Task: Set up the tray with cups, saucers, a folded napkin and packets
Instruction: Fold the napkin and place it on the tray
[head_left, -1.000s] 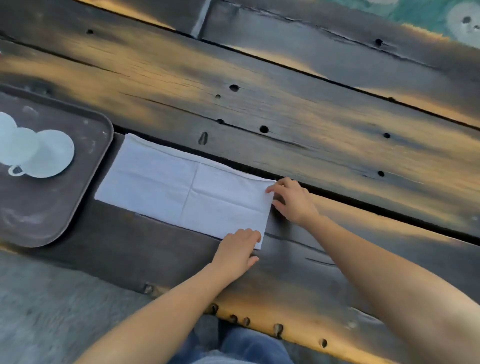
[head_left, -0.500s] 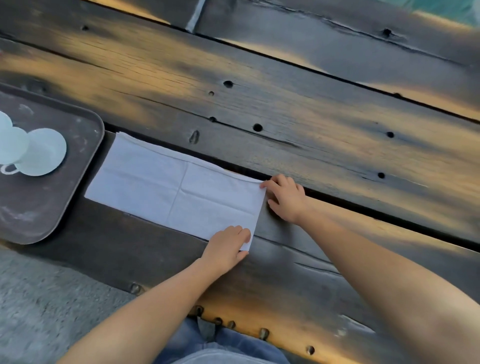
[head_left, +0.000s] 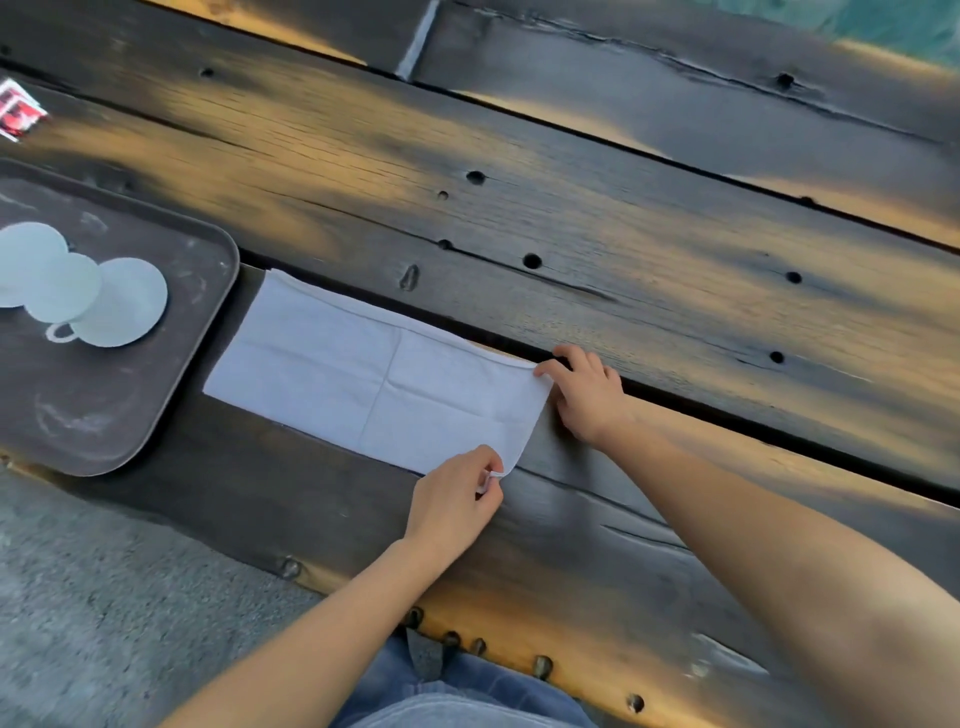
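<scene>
A white napkin (head_left: 363, 374) lies as a long folded strip on the dark wooden table. My left hand (head_left: 457, 496) pinches its near right corner, which is lifted slightly. My right hand (head_left: 587, 395) grips its far right corner at the gap between planks. To the left, a dark brown tray (head_left: 104, 415) holds a white cup (head_left: 62, 291) with its handle toward me, on a white saucer (head_left: 130, 312), and a second saucer (head_left: 26, 254) at the frame's left edge. A red and white packet (head_left: 18, 111) lies beyond the tray.
The table (head_left: 623, 234) is made of weathered planks with holes, cracks and a dark gap running along the napkin's far edge. Its near edge carries several metal studs (head_left: 540, 665). Grey pavement (head_left: 104, 597) shows below left, and blue jeans (head_left: 441, 691) at the bottom.
My left hand went from lying flat on the napkin's near corner to pinching and raising it. The right hand stays at the far corner. The view shifted, bringing the packet into sight.
</scene>
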